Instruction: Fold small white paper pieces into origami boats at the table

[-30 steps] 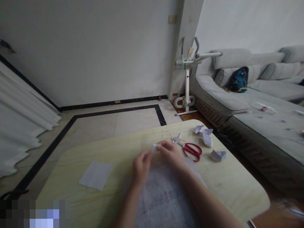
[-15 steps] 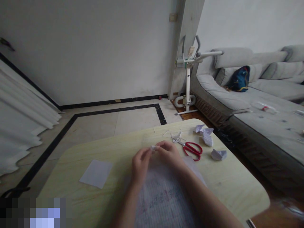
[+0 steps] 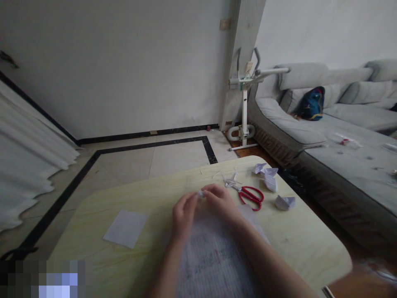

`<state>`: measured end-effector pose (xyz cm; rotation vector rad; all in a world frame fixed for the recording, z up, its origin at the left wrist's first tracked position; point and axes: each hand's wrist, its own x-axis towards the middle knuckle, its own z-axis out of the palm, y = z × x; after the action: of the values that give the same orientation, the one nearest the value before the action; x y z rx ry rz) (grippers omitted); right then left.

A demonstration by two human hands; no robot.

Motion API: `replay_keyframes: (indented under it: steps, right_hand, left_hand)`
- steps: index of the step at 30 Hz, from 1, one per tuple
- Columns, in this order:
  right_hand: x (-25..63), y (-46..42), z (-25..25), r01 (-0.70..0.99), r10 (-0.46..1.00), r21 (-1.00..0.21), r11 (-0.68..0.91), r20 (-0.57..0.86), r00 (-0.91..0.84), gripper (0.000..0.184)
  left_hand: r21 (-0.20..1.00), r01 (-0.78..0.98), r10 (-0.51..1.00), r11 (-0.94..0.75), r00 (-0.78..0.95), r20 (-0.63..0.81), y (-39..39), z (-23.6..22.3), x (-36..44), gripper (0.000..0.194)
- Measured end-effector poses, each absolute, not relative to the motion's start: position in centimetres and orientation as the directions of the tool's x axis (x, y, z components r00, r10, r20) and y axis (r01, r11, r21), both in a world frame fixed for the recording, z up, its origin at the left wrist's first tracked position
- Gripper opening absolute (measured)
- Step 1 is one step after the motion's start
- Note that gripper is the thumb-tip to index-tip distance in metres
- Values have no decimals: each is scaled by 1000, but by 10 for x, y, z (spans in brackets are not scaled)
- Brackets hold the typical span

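Note:
My left hand (image 3: 183, 215) and my right hand (image 3: 221, 200) meet over the middle of a pale wooden table (image 3: 149, 198). Both pinch a small folded piece of white paper (image 3: 201, 193) between their fingertips, just above the table top. Under my forearms lies a lined sheet with faint print (image 3: 214, 256). Red-handled scissors (image 3: 250, 195) rest on the table just right of my right hand.
A blank white sheet (image 3: 125, 228) lies at the left of the table. Folded paper shapes (image 3: 285, 202) (image 3: 267, 174) and paper scraps (image 3: 230, 179) sit near the far right edge. A grey sofa (image 3: 341, 136) and a white exercise machine (image 3: 245, 103) stand beyond.
My fingers have drawn closer over the small paper piece, which now shows less than a second ago. The hands stay in the same place.

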<state>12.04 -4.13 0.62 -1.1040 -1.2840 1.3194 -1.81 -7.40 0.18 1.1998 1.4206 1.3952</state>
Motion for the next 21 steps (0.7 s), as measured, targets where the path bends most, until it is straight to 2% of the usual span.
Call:
replay_keyframes:
  steps: [15, 21]
  right_hand:
    - [121, -44, 13, -88, 986, -996, -14, 1, -166, 15]
    - [120, -43, 10, -108, 986, -993, -50, -32, -167, 15]
  left_hand:
    - [995, 64, 972, -73, -220, 85, -75, 1, -20, 31]
    - [992, 114, 971, -48, -226, 73, -73, -9, -21, 28]
